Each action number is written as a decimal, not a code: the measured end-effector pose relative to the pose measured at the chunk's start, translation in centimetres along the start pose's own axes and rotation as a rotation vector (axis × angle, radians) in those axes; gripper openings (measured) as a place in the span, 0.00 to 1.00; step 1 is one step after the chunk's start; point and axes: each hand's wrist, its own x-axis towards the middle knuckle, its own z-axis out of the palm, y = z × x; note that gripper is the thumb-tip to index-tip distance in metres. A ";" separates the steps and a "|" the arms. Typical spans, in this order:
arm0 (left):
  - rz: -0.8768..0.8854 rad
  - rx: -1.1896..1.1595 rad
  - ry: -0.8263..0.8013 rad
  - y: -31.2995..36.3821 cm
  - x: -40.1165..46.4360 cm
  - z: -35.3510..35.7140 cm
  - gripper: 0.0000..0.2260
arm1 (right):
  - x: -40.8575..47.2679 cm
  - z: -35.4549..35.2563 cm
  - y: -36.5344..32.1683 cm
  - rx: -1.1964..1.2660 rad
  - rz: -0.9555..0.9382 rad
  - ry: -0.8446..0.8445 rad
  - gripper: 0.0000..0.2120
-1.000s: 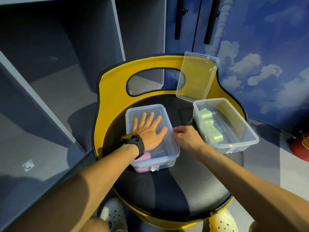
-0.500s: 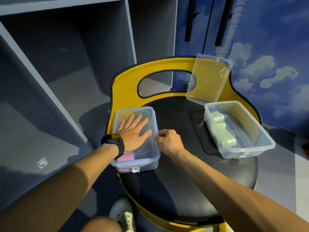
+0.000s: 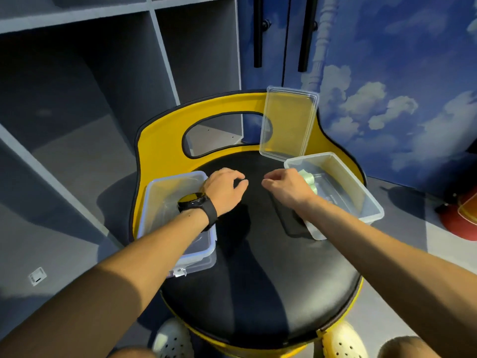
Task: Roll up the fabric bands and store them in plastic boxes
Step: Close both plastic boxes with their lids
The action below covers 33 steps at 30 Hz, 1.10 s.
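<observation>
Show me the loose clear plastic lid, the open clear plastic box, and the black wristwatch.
Loose clear plastic lid (image 3: 286, 122): head view, middle of its flat panel.
Open clear plastic box (image 3: 361, 195): head view, right side wall.
Black wristwatch (image 3: 192, 199): head view, round face.

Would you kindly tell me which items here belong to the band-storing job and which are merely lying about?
Belonging to the job:
- closed clear plastic box with blue-edged lid
- open clear plastic box
- rolled pale green fabric bands
- loose clear lid leaning on the backrest

Just lying about:
- red object on the floor
- grey shelving
</observation>
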 end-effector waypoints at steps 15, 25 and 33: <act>-0.062 -0.088 -0.293 9.8 5.1 7.2 0.17 | 2.2 -11.9 10.9 -0.381 0.265 0.311 0.16; -0.093 -0.073 -0.313 8.6 5.3 8.0 0.19 | 2.1 -10.8 11.7 -0.310 0.315 0.276 0.14; -0.184 -0.015 -0.262 2.8 2.6 4.1 0.13 | 0.8 -5.3 7.8 -0.270 0.212 0.158 0.14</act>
